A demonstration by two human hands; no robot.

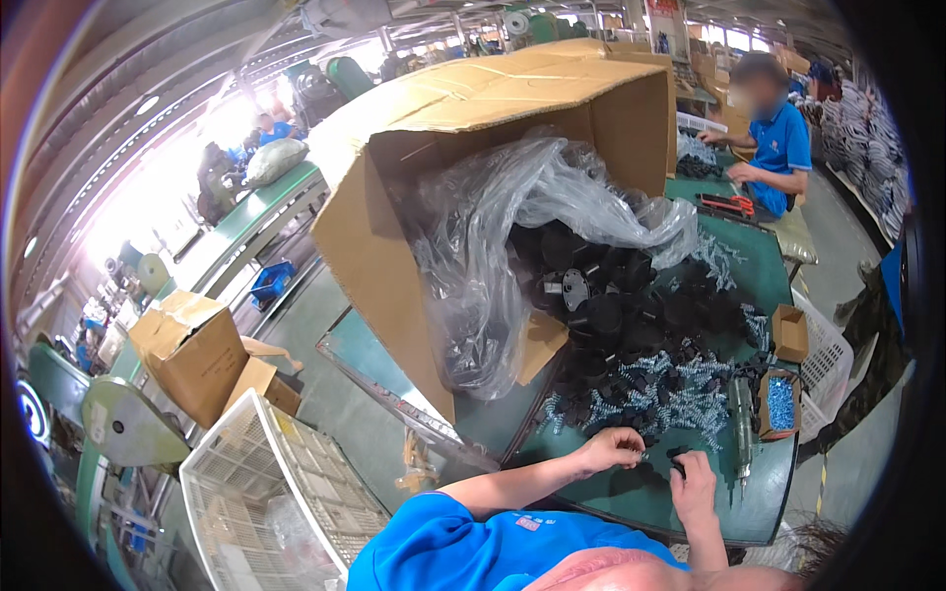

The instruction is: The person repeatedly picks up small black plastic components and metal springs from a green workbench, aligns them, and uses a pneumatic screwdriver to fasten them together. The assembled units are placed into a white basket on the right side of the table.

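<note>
Smooth green tabletop (631, 499) from the head cam, heaped with coiled bluish springs (690, 402) and matte black parts (603, 313), by crinkly clear plastic (473, 251) spilling from a cardboard box (357, 231). Left hand (611, 450) pinches something too tiny to identify; right hand (696, 483), close but apart, grips a small black piece (677, 462).

One left hand (613, 451), one right hand (695, 481), one large carton (379, 266), two small open boxes (789, 335), one slender tool (744, 428) and one red-handled tool (729, 204) are counted at the bench (631, 497). Beside it, one co-worker (783, 143) is recorded. Silvery pieces (695, 406) and black parts (601, 315) are heaped beyond counting.
</note>
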